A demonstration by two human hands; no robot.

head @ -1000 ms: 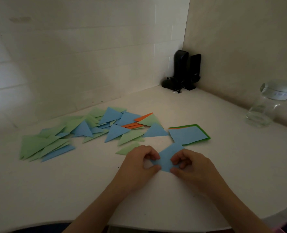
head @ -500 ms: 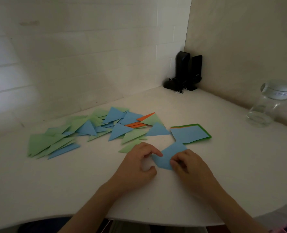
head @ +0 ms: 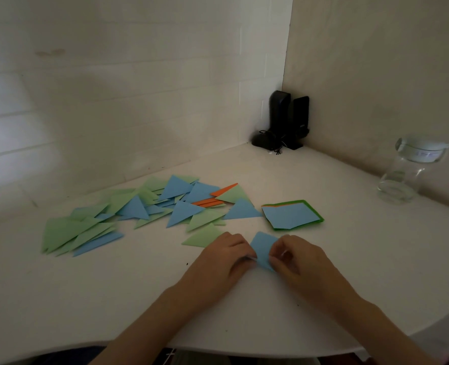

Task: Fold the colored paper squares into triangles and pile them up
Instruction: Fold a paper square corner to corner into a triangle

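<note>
blue paper [head: 262, 249] | corner points away | left hand [head: 224, 262], right hand [head: 298, 259] pinch it

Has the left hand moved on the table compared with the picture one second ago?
Yes. The left hand has shifted slightly toward the stack of squares, closing on the blue paper.

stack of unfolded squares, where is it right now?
In the head view, the stack of unfolded squares lies on the table right of centre, just beyond the right hand and beside the rightmost blue triangle.
</note>
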